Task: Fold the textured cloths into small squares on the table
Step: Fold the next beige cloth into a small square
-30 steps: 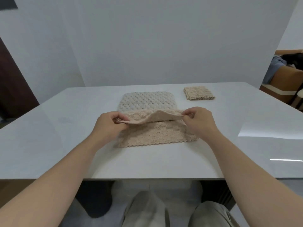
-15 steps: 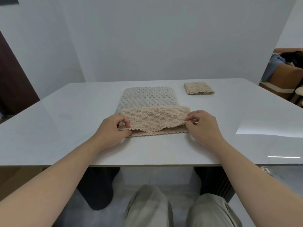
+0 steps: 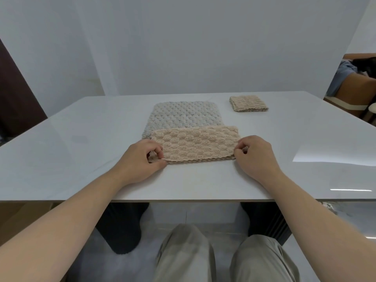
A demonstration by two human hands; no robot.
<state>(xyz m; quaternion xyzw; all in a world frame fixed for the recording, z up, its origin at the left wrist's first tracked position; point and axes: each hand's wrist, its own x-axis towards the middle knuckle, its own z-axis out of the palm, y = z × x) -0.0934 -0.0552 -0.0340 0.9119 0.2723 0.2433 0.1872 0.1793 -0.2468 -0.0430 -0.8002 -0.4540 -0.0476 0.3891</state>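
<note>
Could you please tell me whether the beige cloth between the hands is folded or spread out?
Folded: the beige cloth lies as a long strip, with doubled, layered edges showing along its near side.

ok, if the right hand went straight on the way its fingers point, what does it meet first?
The beige cloth: the right hand points left, its curled fingers at the cloth's right end. Further along that line is the left hand, which pinches the other end.

Left hand [image 3: 142,159], right hand [image 3: 254,155] on beige cloth [image 3: 197,145]
</note>
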